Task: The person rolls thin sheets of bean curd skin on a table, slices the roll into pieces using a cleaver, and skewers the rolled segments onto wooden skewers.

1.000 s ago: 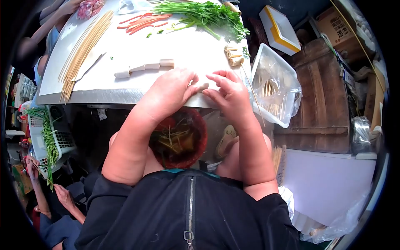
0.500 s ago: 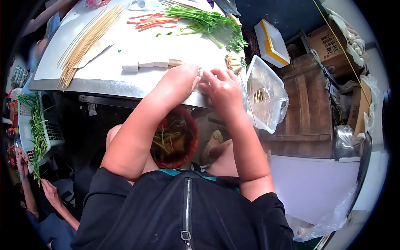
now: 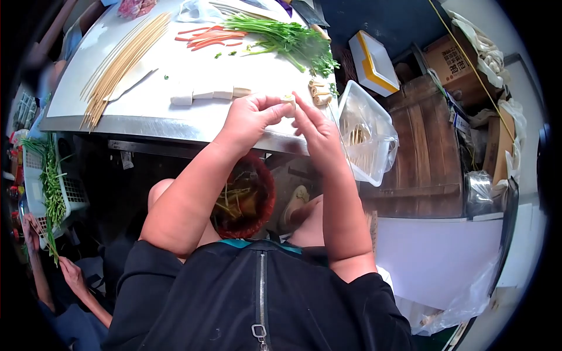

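At the near edge of the white table, my left hand (image 3: 250, 114) pinches a small pale roll (image 3: 288, 99) between thumb and forefinger. A folded tofu-like sheet seems to form this roll, and its end faces up. My right hand (image 3: 316, 127) closes on the roll's right side with its fingertips. To the left of my hands lies a row of pale sheet pieces (image 3: 205, 93). Just right of them, several finished-looking rolls (image 3: 320, 92) are stacked near the table's right edge.
Wooden skewers (image 3: 126, 64) lie beside a knife (image 3: 132, 83) on the table (image 3: 175, 124). Farther back are red pepper strips (image 3: 211, 37) and green herbs (image 3: 287, 38). A clear plastic bin (image 3: 366, 137) stands right, a red-lined bucket (image 3: 266, 202) below. Another person's hand (image 3: 73, 275) holds green stalks at left.
My hands have lifted slightly and opened apart, so the roll now shows between my fingertips. The view has shifted a little.
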Available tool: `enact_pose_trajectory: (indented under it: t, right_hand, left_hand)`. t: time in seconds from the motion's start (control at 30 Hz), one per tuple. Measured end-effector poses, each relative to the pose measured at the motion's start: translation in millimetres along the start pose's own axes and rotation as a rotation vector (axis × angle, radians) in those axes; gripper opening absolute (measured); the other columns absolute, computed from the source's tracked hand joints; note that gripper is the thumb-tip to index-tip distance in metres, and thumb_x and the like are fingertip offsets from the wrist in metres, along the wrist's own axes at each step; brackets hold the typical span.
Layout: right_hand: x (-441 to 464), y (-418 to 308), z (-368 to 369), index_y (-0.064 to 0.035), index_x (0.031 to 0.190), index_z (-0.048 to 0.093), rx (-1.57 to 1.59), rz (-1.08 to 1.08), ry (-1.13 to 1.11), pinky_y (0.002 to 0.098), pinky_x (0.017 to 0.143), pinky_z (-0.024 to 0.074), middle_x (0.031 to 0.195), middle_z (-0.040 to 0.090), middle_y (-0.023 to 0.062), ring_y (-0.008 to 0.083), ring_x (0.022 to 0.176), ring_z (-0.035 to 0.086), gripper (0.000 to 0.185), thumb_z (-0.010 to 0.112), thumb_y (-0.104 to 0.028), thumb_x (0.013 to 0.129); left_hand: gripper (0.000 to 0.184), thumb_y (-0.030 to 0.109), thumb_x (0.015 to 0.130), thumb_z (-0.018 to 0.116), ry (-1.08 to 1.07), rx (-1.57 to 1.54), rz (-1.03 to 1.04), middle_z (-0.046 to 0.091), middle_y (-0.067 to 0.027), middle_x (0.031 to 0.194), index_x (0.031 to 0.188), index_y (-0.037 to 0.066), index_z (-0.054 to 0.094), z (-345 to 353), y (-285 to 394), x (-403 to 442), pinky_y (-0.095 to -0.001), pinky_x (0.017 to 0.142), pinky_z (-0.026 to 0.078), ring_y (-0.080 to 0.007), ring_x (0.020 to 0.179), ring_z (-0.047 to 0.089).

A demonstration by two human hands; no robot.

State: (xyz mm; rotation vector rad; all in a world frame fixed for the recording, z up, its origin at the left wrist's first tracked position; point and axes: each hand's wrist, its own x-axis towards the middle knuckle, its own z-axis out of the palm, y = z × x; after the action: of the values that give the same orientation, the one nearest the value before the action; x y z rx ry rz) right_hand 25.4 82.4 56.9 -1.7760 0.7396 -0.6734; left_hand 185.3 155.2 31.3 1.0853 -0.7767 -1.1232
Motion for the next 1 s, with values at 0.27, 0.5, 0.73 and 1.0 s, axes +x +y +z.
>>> enact_pose_trajectory:
  t: [0.27,0.5,0.73,1.0]
  right_hand:
    - [-12.8,28.2,-61.5,-0.0076,0.115,0.066,-1.191,0.057,0.362,0.0444,0.078,0.0522,0.103,0.063,0.0161,0.0346,0.090,0.063,0.029,0.059,-0.028,0.095]
    - [-62.2,29.1,-52.8,-0.0019,0.102,0.066,-0.890,-0.313,0.281,0.0403,0.067,0.0506,0.086,0.061,0.0157,0.0347,0.076,0.061,0.013,0.061,-0.006,0.091]
    - [-120.4,-2.0,-29.4,0.0000,0.106,0.067,-0.723,-0.173,0.152,0.0350,0.062,0.0495,0.082,0.059,0.0142,0.0269,0.071,0.061,0.018,0.064,0.000,0.088]
    - [-123.8,1.0,-32.6,-0.0026,0.106,0.068,-0.801,-0.192,0.150,0.0360,0.061,0.0494,0.081,0.059,0.0126,0.0281,0.068,0.060,0.019,0.066,-0.002,0.087]
  left_hand:
    - [0.027,0.014,0.089,0.065,0.129,0.911,0.687,0.064,-0.0154,0.098,0.112,0.000,0.066,2.5,6.0,-0.8,-0.0352,0.080,0.051,-0.0311,0.088,0.063]
    - [0.024,0.015,0.087,0.066,0.156,1.222,0.484,0.062,-0.0150,0.098,0.105,0.000,0.069,0.4,-7.7,16.3,-0.0398,0.081,0.051,-0.0326,0.090,0.062]
    - [0.026,0.016,0.087,0.066,0.066,1.074,0.375,0.063,-0.0170,0.098,0.108,0.001,0.071,-8.5,-2.7,21.0,-0.0385,0.083,0.051,-0.0321,0.091,0.063]
    - [0.027,0.020,0.087,0.067,0.120,1.062,0.323,0.065,-0.0180,0.097,0.106,0.002,0.072,-6.2,1.7,22.5,-0.0396,0.085,0.051,-0.0329,0.091,0.064]
